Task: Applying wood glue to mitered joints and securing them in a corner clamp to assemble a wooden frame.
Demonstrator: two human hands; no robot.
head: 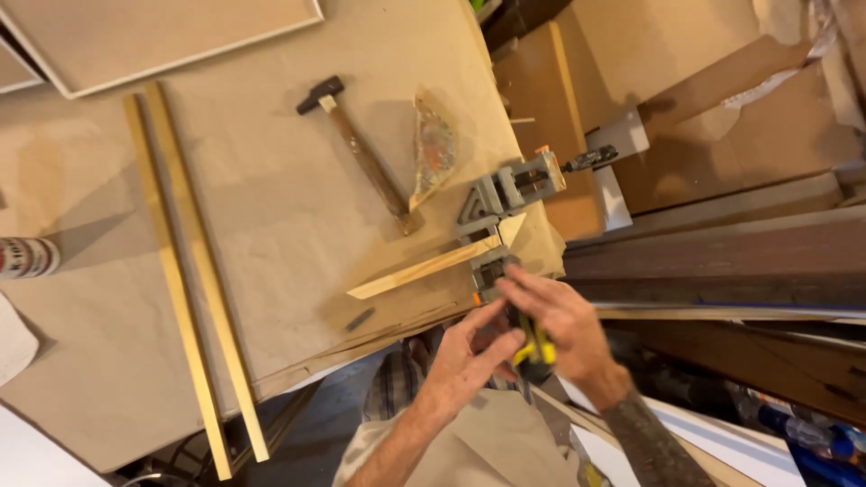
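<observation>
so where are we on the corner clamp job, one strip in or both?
Done: one mitred wood strip sits in the corner clamp. In hand: both hands, left and right, are on the near yellow-black clamp handle. Left: the clamp's other jaw looks empty; two long strips and the hammer lie untouched.

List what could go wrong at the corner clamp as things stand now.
1. The mitred wood strip sticks far out of the corner clamp unsupported; a knock could lever it loose.
2. Both hands crowd the clamp's handle: the right hand grips the yellow and black knob with the left hand against it, so a slip might pinch fingers.
3. The clamp sits at the table edge and could tip off.
</observation>
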